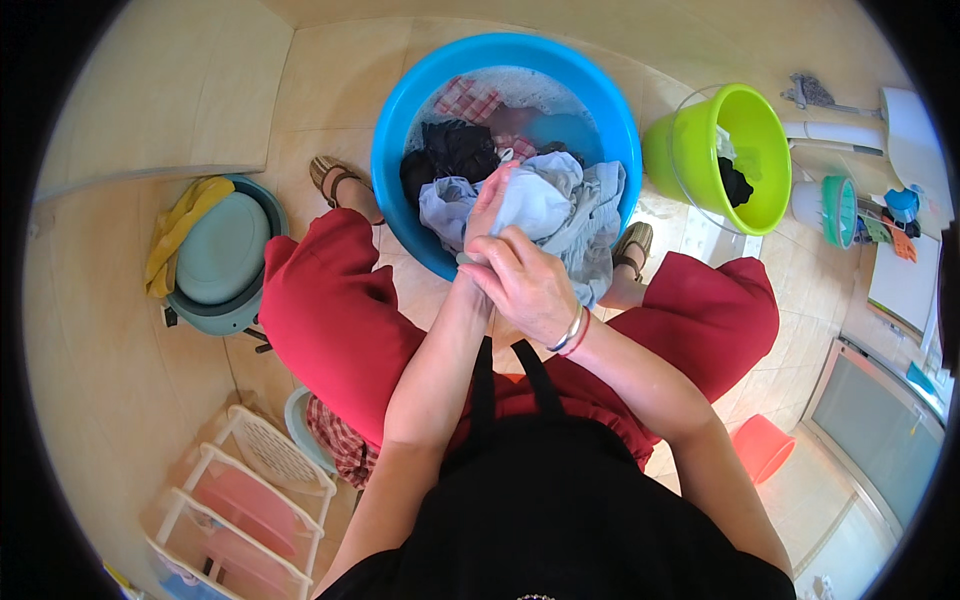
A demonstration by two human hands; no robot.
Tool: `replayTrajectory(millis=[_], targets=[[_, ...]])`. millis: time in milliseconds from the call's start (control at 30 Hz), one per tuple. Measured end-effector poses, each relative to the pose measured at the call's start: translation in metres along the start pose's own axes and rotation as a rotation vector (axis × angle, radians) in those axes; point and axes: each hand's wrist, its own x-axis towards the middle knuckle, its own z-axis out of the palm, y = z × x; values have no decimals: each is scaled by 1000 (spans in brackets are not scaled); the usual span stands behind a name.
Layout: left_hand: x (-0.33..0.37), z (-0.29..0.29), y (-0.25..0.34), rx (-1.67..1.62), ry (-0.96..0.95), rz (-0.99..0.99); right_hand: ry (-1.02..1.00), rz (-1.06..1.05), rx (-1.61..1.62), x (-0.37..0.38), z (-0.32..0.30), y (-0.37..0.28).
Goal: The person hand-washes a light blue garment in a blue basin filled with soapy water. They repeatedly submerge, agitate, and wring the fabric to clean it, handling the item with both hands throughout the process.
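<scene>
A large blue basin stands on the floor between my feet, with soapy water and wet clothes inside. Over its near side, my left hand holds a pale blue garment, which covers part of the palm and fingers. Close to the left wrist, my right hand is closed, thumb against fingers, on a gathered edge of the same garment. Dark clothing and a red checked cloth lie farther back in the water. A greyish garment hangs over the basin's near right rim.
A lime green bucket with dark and white cloth inside stands to the right. At left, a yellow cloth lies over stacked basins. A white rack is at lower left, a coral bucket at lower right.
</scene>
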Motion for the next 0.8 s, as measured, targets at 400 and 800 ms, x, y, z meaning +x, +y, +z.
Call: replayTrajectory(millis=[400,800], targets=[[-7,21,8,237,-29,-182,12,249,463,-20,-35,53],[10,9,3,34,277,-35,-49,138,167,2,-27,45]])
